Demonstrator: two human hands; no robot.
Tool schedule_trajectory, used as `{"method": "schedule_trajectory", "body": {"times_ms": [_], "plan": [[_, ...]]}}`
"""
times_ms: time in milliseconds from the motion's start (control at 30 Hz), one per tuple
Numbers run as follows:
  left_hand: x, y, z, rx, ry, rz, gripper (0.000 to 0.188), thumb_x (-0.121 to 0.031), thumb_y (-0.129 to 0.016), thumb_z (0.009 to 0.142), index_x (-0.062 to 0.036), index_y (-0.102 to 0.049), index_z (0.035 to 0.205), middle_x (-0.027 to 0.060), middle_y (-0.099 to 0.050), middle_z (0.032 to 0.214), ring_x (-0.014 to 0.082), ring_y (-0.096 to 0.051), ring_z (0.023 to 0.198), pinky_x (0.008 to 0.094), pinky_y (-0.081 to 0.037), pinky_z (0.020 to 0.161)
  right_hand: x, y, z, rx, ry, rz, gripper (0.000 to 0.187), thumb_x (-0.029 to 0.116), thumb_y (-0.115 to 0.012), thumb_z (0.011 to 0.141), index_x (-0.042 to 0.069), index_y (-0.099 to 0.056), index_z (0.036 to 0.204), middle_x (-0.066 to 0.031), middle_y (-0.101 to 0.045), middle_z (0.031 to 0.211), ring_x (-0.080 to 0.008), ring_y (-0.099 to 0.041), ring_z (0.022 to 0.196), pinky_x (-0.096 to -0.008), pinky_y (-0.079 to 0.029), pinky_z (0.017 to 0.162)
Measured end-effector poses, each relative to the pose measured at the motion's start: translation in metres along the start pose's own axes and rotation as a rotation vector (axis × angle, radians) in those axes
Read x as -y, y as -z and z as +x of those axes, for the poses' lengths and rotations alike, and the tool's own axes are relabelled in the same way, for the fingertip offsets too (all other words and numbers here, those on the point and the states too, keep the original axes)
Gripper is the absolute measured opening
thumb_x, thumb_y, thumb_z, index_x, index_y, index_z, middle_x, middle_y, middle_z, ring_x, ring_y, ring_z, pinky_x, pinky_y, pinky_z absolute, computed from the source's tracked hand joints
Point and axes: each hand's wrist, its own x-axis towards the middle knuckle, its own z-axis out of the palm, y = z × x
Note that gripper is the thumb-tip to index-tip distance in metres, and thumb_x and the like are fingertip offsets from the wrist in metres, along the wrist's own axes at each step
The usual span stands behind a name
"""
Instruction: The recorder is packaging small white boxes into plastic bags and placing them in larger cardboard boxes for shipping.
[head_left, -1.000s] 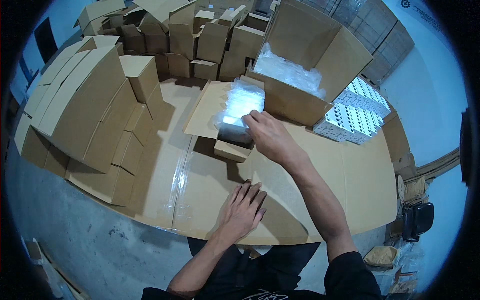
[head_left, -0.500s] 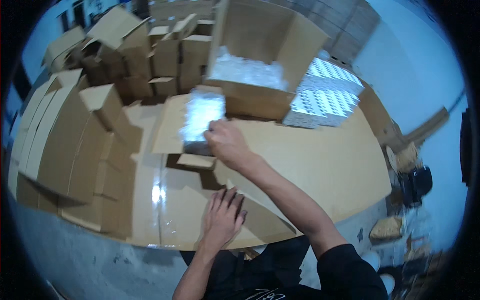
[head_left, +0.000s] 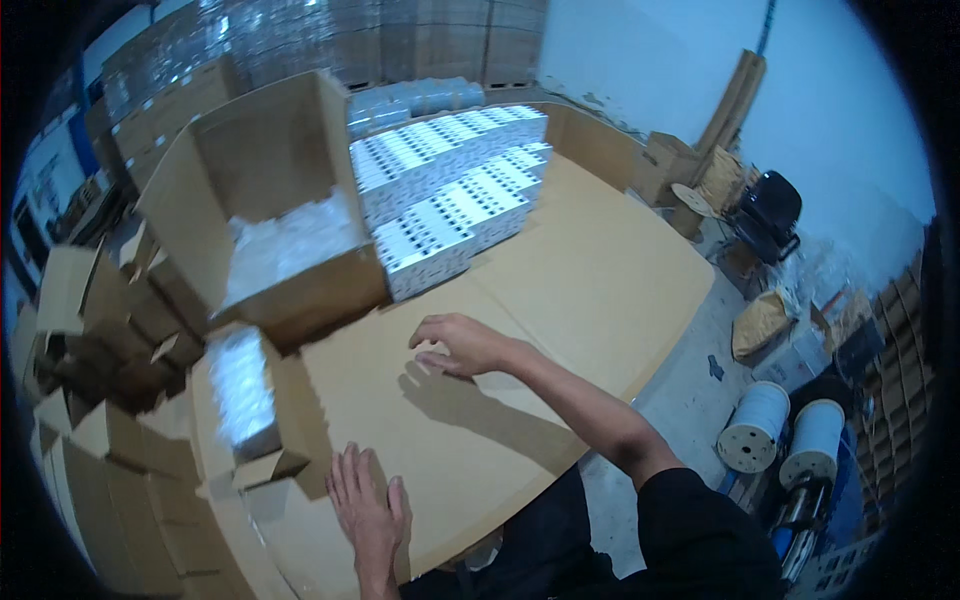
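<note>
My right hand (head_left: pixel 462 345) hovers over the cardboard-covered table (head_left: pixel 560 270), fingers curved, thumb apart, nothing in it. Its shadow falls on the cardboard below. Closer to me, my left hand (head_left: pixel 367 505) lies on the cardboard with its fingers stretched out. Left of both hands, a shiny bubble-wrapped package (head_left: pixel 240 390) sits in a small open carton (head_left: pixel 285 462) with its flaps out. Neither hand touches it. Beyond the right hand, white boxes with dark marks (head_left: pixel 440 235) are stacked in rows.
A large open carton (head_left: pixel 310 295) holding clear bubble wrap (head_left: pixel 290 240) stands at the back left. Several open cartons (head_left: pixel 110 490) crowd the left edge. Off the table to the right are a black chair (head_left: pixel 768 215) and white spools (head_left: pixel 755 425) on the floor.
The view has swung to the right. My right hand has let go of the bubble-wrapped package and come away to its right. My left hand still lies on the cardboard.
</note>
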Motion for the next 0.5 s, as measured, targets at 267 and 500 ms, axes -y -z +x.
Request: {"method": "schedule_trajectory", "body": {"times_ms": [267,500], "plan": [[-0.011,-0.007,0.049,-0.136,-0.164,0.03,0.031,-0.013,-0.064,0.092,0.0027,-0.06,0.119,0.0241,-0.056,0.13,0.0433,-0.051,0.122,0.0525,-0.041,0.105,-0.153,0.151,-0.019,-0.43,-0.204,-0.07,0.018,0.015,-0.068,0.089,0.002,-0.072,0.1,-0.0144,-0.073,0.084,-0.0326,-0.071,0.08,-0.0424,-0.056,0.078],[-0.01,-0.02,0.106,-0.174,-0.129,0.01,0.024,-0.011,-0.06,0.097,0.0052,-0.062,0.114,0.0243,-0.059,0.123,0.0427,-0.058,0.11,0.0482,-0.049,0.096,-0.29,0.242,0.036,-0.654,-0.375,-0.272,0.036,0.007,-0.064,0.086,0.004,-0.065,0.122,-0.0191,-0.073,0.105,-0.0352,-0.07,0.1,-0.0443,-0.054,0.092]]}}
